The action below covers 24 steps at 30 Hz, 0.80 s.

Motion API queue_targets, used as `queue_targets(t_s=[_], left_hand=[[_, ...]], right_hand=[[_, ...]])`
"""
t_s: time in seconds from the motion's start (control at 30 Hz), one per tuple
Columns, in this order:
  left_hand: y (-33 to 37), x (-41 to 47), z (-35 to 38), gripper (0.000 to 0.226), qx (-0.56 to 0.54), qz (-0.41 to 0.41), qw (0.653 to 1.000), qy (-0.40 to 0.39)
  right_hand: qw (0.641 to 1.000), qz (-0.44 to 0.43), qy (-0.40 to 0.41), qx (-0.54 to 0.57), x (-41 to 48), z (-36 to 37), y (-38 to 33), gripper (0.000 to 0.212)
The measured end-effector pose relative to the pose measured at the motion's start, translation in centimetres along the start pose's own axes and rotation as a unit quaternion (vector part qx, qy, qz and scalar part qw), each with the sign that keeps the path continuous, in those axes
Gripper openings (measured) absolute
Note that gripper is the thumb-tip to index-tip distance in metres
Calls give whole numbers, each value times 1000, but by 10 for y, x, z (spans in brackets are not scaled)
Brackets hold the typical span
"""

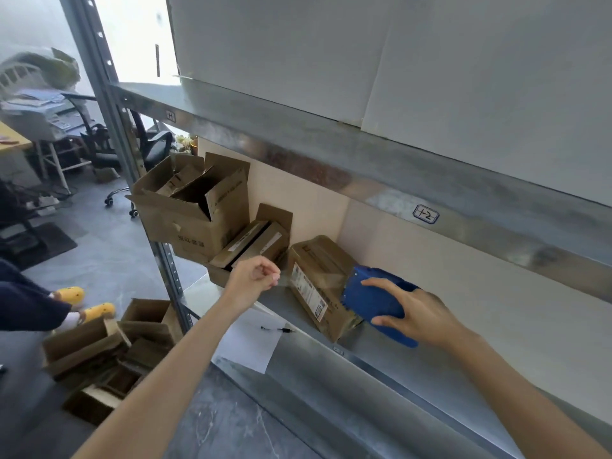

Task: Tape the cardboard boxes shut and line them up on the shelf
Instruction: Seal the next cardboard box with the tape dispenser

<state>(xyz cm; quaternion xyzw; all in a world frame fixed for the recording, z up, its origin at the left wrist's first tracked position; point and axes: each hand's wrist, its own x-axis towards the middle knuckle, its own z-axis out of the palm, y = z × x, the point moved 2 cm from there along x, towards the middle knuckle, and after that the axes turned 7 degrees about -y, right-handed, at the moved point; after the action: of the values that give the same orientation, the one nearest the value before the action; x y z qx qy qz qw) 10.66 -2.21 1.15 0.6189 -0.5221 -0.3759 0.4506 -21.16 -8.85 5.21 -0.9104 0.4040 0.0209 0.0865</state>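
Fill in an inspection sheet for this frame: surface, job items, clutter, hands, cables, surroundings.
Surface: grey metal shelf.
Job's things: closed box with the blue tape dispenser at its right end; half-open box and large open box to its left.
Clutter: sheet of paper and pen at the shelf's front; floor boxes in a pile.
Hands: left hand pinches the clear tape end; right hand grips the dispenser.
Cables: nothing seen near the shelf.
Surroundings: office chair; another person's yellow slippers.
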Motion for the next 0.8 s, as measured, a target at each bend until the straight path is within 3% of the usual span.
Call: queue_targets(t_s=[0.37, 0.8], left_hand=[[-1, 5, 26, 9, 34, 42, 998, 37], [3, 3, 73, 4, -3, 30, 999, -30]], right_hand=[[997, 21, -15, 66, -18, 4, 16, 71], [988, 85, -33, 120, -47, 7, 40, 66]])
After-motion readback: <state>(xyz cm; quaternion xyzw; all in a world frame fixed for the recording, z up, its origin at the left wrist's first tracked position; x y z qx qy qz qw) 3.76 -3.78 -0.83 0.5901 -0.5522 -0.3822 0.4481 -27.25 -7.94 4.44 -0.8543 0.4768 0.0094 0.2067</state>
